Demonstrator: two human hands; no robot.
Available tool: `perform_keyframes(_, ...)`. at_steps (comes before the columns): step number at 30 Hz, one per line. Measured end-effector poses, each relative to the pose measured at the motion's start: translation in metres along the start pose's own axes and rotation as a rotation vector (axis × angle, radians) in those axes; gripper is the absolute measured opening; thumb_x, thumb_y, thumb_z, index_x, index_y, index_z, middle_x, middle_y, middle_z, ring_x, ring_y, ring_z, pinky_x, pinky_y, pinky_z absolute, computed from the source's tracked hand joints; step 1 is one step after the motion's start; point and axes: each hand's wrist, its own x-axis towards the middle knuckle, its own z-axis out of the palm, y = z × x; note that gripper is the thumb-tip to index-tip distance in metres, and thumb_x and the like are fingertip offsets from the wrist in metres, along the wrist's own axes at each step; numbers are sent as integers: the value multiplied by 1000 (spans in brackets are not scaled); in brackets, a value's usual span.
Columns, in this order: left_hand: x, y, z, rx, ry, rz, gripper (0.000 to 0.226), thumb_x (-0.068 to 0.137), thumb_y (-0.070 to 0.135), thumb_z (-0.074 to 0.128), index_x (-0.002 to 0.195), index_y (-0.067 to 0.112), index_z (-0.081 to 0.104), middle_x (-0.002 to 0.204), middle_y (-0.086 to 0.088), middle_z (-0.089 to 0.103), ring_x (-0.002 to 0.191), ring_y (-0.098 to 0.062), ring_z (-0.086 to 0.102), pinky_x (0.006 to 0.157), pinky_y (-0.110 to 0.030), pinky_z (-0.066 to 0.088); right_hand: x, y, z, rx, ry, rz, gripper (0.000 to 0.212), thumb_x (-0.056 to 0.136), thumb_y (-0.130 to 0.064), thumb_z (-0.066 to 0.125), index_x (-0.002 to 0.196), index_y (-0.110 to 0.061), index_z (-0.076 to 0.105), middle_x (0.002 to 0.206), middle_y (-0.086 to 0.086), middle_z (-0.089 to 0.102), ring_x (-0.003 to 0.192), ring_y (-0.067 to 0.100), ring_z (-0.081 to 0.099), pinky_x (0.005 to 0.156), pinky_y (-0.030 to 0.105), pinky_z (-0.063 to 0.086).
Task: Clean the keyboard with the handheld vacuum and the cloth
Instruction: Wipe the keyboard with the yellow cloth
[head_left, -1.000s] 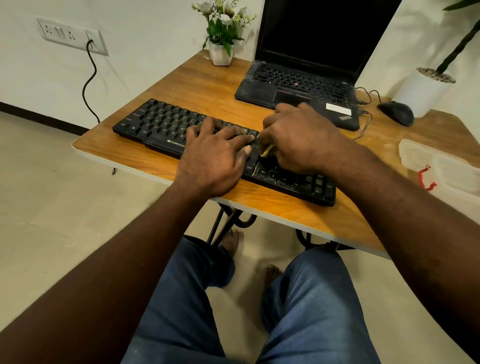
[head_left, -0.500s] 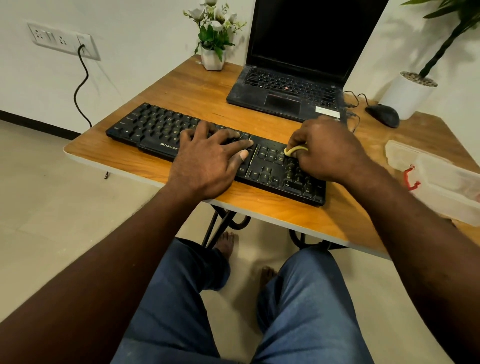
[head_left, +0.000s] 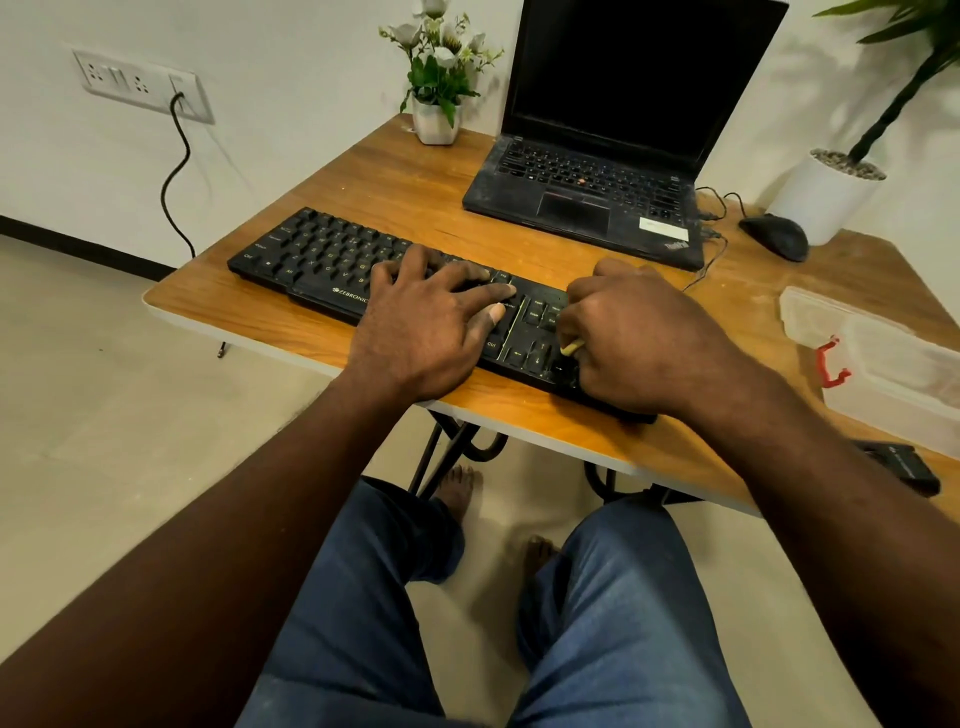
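Left hand (head_left: 421, 332) lies flat, fingers spread, holding down the keyboard (head_left: 322, 254), which seems light, stiff and able to slide. Right hand (head_left: 639, 338), just beside, curls round a yellow cloth (head_left: 571, 347), probably soft.

The keyboard (head_left: 332, 260) is black with pale yellowish legends; the surface (head_left: 415, 202) is orange-brown wood grain with an off-white edge. The laptop (head_left: 582, 213) is black under grey dust, the mouse (head_left: 774, 236) black. A pale yellow strip (head_left: 571, 347) shows in the right hand (head_left: 644, 338). The clear box (head_left: 893, 374) has a red latch (head_left: 830, 364).
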Motion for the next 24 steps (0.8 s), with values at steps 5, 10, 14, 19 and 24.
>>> perform_keyframes(5, -1, -1, 2, -13, 13, -2, 50, 105, 56, 24, 146, 45, 51, 147, 15, 54, 132, -24, 39, 101, -49, 34, -3, 2, 4, 234, 33, 45, 23, 91, -21, 64, 108, -31, 76, 102, -13, 63, 106, 16, 54, 84, 38, 50)
perform_keyframes(10, -2, -2, 0, -45, 53, -8, 54, 105, 57, 24, 145, 39, 55, 145, 13, 58, 131, -24, 40, 99, -49, 35, -28, 13, 22, 902, 329, 324, 17, 90, -16, 75, 101, -28, 80, 99, -15, 71, 88, 5, 65, 73, 27, 51)
perform_keyframes(14, -2, -1, 0, -61, 67, -10, 53, 105, 57, 26, 143, 37, 57, 142, 12, 60, 130, -26, 41, 97, -49, 34, -42, -2, 49, 445, 452, 337, 21, 89, -21, 71, 108, -25, 79, 101, -4, 70, 99, 24, 56, 81, 42, 48)
perform_keyframes(19, -4, 0, -1, -54, 59, -6, 52, 106, 57, 27, 143, 37, 58, 143, 12, 59, 130, -25, 40, 98, -49, 33, -50, -26, 54, 305, 396, 373, 27, 84, -21, 73, 111, -25, 78, 109, 0, 66, 108, 29, 52, 88, 47, 44)
perform_keyframes(24, -4, 1, -2, -49, 40, -4, 54, 105, 57, 26, 143, 36, 57, 144, 10, 59, 130, -27, 40, 98, -49, 34, -64, -41, 53, 299, 379, 424, 25, 81, -23, 73, 105, -25, 80, 102, 0, 65, 105, 30, 54, 86, 48, 44)
